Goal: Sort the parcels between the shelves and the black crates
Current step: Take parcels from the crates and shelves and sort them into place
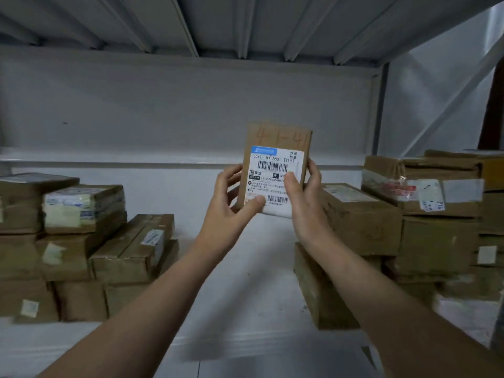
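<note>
A small brown cardboard parcel with a white shipping label and barcodes stands upright in the air above the white shelf, its label facing me. My left hand grips its lower left edge, thumb on the label. My right hand grips its right edge, thumb across the label and fingers behind. Red handwriting marks the parcel's top. No black crate is in view.
Stacked cardboard parcels fill the shelf's left side. More stacked boxes crowd the right, up to the shelf post. A bare white strip of shelf runs between the stacks. Another shelf's underside hangs overhead.
</note>
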